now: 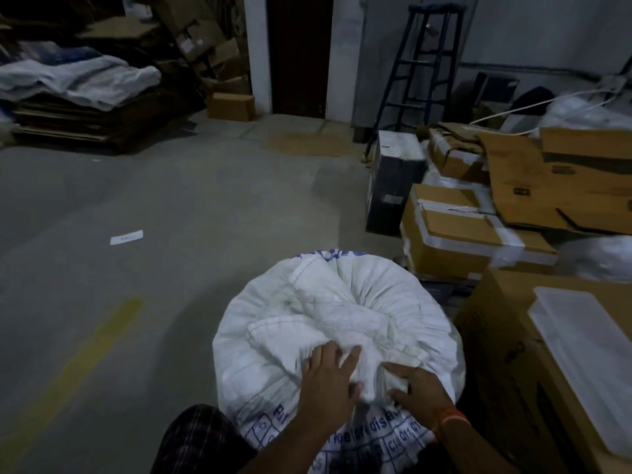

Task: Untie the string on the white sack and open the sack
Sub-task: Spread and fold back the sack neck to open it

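A full white woven sack [342, 313] with blue print stands on the floor right in front of me, its top gathered into folds near the middle. My left hand [328, 374] lies on the gathered fabric with fingers spread. My right hand [419, 388], with an orange band at the wrist, pinches the bunched neck of the sack from the right side. The string itself is hidden among the folds between my hands.
Cardboard boxes [455, 234] and a large carton [547, 371] crowd the right side, touching the sack. A blue stepladder [420, 70] stands by the far wall. Flattened cardboard with cloth [75, 97] is piled far left. Bare concrete floor [154, 268] lies to the left.
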`<action>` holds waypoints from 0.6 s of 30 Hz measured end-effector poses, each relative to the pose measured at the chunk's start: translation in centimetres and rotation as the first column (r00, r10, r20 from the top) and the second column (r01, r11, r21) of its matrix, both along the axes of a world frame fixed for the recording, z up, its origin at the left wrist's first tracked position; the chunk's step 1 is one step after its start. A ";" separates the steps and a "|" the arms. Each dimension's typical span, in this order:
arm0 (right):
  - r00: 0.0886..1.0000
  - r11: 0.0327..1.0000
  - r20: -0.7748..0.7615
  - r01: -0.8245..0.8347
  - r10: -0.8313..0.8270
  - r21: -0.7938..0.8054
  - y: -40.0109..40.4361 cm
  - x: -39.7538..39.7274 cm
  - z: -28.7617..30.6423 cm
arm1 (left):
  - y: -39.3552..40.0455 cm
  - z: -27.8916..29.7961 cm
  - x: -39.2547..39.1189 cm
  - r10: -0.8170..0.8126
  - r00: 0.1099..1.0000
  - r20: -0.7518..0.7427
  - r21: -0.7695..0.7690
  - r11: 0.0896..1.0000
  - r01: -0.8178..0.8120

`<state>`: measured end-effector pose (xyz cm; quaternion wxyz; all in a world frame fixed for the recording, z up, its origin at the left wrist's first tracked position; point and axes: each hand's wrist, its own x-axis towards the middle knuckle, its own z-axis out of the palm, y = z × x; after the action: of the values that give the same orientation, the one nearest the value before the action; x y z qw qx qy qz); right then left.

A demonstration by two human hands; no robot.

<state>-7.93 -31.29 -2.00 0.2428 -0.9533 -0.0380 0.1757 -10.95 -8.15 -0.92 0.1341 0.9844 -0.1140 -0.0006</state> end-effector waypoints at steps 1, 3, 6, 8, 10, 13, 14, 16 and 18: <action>1.000 1.000 -0.024 -0.004 0.004 0.008 0.0 0.0 0.3 | -0.5 0.0 0.4 -0.004 1.000 -0.014 0.048 0.999 0.005; 0.996 1.000 -0.082 -0.022 0.023 0.009 -0.2 -0.1 1.4 | -1.1 0.2 1.2 0.000 0.999 -0.048 0.104 0.995 0.005; 0.978 0.998 -0.198 -0.067 0.066 0.002 -0.3 0.2 6.0 | -1.7 0.7 2.4 -0.008 0.998 -0.060 0.094 0.996 0.014; 0.970 0.987 -0.187 -0.160 0.156 -0.008 0.2 1.2 10.3 | -1.7 0.5 3.0 -0.013 1.000 -0.022 0.106 0.994 0.016; 0.949 0.949 0.080 -0.294 0.304 -0.111 1.3 3.2 13.8 | -1.4 0.0 3.4 -0.034 0.998 -0.056 0.090 0.995 0.039; 0.798 0.896 0.426 -0.435 0.427 -0.082 3.8 7.1 15.4 | -1.1 -0.3 3.6 -0.046 0.998 -0.054 0.033 0.998 0.048; 0.768 0.880 0.452 -0.467 0.454 -0.089 4.9 8.3 15.2 | -1.0 0.0 3.6 -0.025 0.999 -0.048 0.021 0.999 0.026; 0.751 0.856 0.427 -0.500 0.504 -0.130 7.3 10.6 14.4 | -1.1 0.3 3.5 -0.016 0.996 -0.091 0.040 0.999 0.020; 0.743 0.828 0.370 -0.532 0.558 -0.179 9.9 12.0 13.4 | -1.2 0.5 3.3 -0.028 0.996 -0.089 0.048 0.998 0.033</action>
<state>4.11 -21.42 11.41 0.1380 -0.9224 -0.3588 0.0377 -7.63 -9.32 -0.43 0.1145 0.9846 -0.1230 -0.0488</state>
